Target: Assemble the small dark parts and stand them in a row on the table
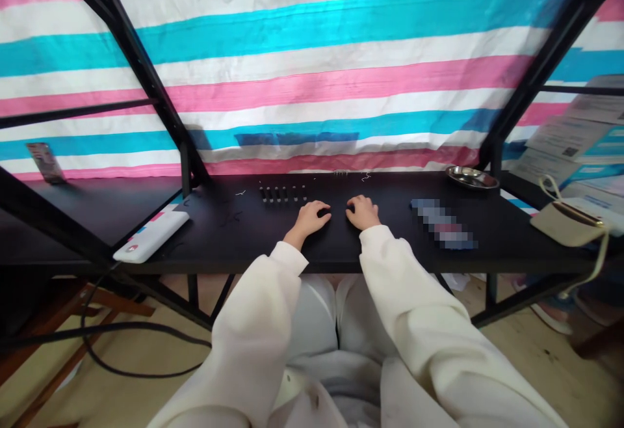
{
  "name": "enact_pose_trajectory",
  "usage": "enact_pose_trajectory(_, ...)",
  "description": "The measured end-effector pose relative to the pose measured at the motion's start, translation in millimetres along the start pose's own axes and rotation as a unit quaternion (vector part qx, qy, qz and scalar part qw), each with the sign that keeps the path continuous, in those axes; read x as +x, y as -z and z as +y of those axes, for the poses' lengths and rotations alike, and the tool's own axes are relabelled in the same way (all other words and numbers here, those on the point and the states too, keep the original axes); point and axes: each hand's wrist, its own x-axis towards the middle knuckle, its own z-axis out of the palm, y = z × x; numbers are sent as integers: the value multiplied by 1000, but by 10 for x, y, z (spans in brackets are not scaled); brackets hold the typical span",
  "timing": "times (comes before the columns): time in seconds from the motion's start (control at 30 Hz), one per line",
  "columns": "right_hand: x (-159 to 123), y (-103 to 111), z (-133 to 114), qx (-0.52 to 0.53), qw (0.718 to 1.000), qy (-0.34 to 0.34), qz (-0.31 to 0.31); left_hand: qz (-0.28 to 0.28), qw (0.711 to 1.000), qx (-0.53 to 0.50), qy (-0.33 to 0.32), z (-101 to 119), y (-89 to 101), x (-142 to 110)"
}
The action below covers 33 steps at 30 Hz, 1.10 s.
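My left hand (310,218) rests on the black tabletop (273,239), its thumb and forefinger apart with nothing seen between them. Opposite it, a short gap away, my right hand (363,212) lies on the same surface, fingers bent and thumb apart from them, also with no object visible. Just beyond and to the left of my left hand is a row of several small dark pieces with light ends (277,194); their kind is too small to tell. Farther back, near the rear edge, lies a cluster of tiny greyish pieces (340,173), with thin white scraps (365,176) beside it.
A shiny metal dish (472,179) sits at the back right, and a pixelated flat item (444,224) lies nearer. At left is a white device (152,236) with a dark cable (146,327) below. A beige bag (568,223) is far right. Black frame bars (146,70) flank a striped sheet (331,83).
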Motion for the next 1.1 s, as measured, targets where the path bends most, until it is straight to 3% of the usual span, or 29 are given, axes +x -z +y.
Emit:
enact_pose_trajectory(0.13,4,169,242,-26,958,-166,231,-67,997,23,-4,-42,5,4)
enact_pose_trajectory(0.27,60,249,544,-17,936,-240,257,-64,998,-3,6,-51,5,2)
enact_pose_trajectory(0.47,86,267,773,15,933,-283,222,-47,998,-39,20,-65,-16,14)
enact_pose_trajectory(0.6,93,217,687,7,956,-200,216,-44,998,-44,24,-49,-8,15)
enact_pose_trajectory(0.73,103,109,575,23,995,-53,82,-42,997,-51,37,-19,10,16)
enact_pose_trajectory(0.87,106,30,535,15,997,-12,-70,-43,996,-59,41,-19,17,19)
enact_pose_trajectory(1.1,109,46,535,29,994,-18,-106,-34,997,-60,23,-69,-1,28)
